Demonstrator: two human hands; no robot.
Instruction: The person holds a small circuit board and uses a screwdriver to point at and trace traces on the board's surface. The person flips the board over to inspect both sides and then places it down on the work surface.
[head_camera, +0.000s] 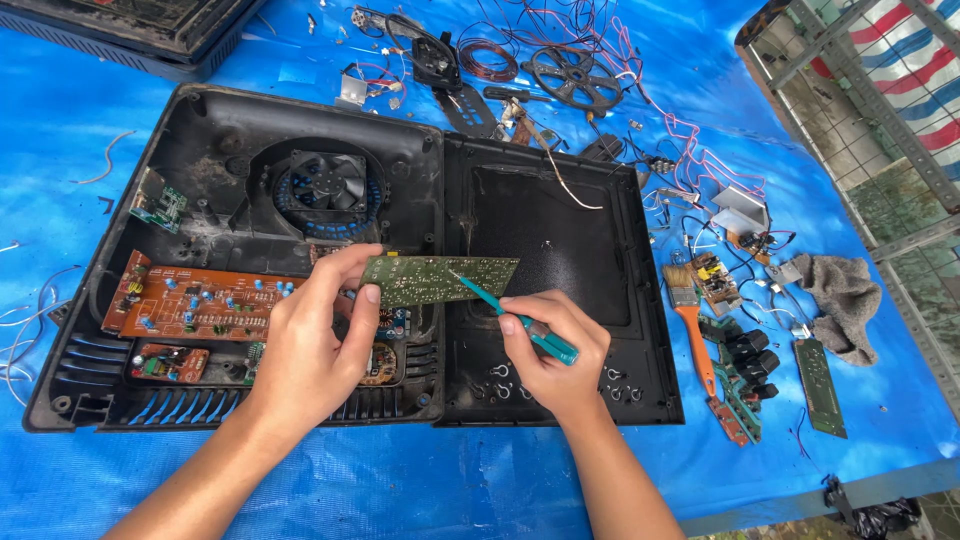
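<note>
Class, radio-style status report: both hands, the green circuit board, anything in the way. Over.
Left hand pinching green circuit board above open black casing. Right hand grip on teal screwdriver, tip at board. Nothing between them.

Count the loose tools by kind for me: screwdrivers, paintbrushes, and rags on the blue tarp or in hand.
Teal screwdriver, in the right hand: 1
Orange-handled paintbrush: 1
Grey rag: 1
Total: 3
</note>
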